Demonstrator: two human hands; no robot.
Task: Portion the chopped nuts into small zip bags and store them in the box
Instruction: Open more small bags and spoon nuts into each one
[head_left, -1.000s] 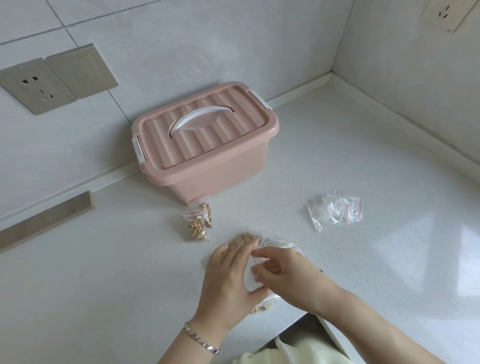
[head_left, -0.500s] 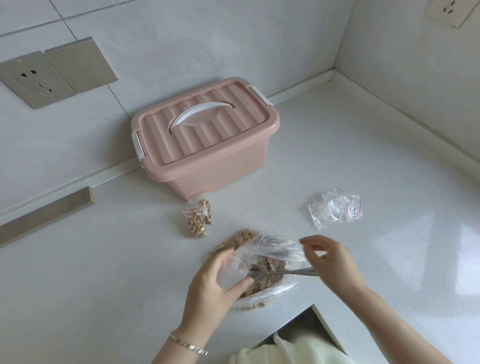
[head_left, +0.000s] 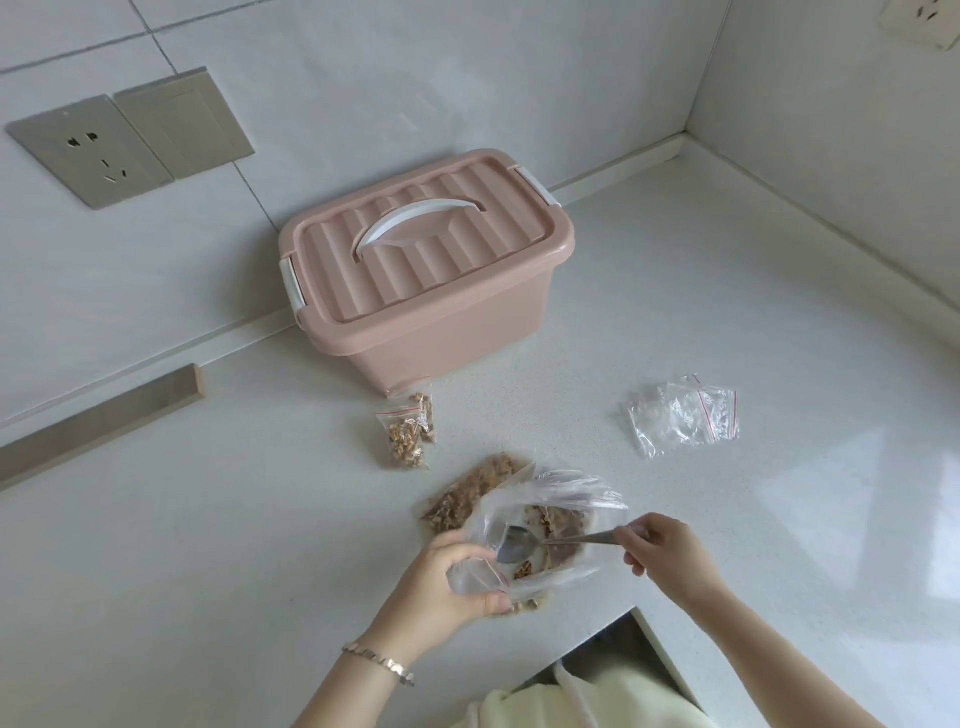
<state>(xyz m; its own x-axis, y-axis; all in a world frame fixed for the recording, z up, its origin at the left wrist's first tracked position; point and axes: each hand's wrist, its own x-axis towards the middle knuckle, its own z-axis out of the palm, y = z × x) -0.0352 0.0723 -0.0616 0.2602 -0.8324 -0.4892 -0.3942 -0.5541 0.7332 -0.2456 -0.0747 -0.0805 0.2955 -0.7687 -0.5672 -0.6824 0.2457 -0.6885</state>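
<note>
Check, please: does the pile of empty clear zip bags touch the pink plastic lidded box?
Apart. The head view shows a strip of bare white countertop between the pile of empty clear zip bags and the pink plastic lidded box.

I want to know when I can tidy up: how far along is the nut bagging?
Done: filled bags lie before the closed pink box. In hand: the left hand holds a small bag open while the right hand holds a spoon in the big nut bag. Left: empty bags to fill, then box everything.
</note>
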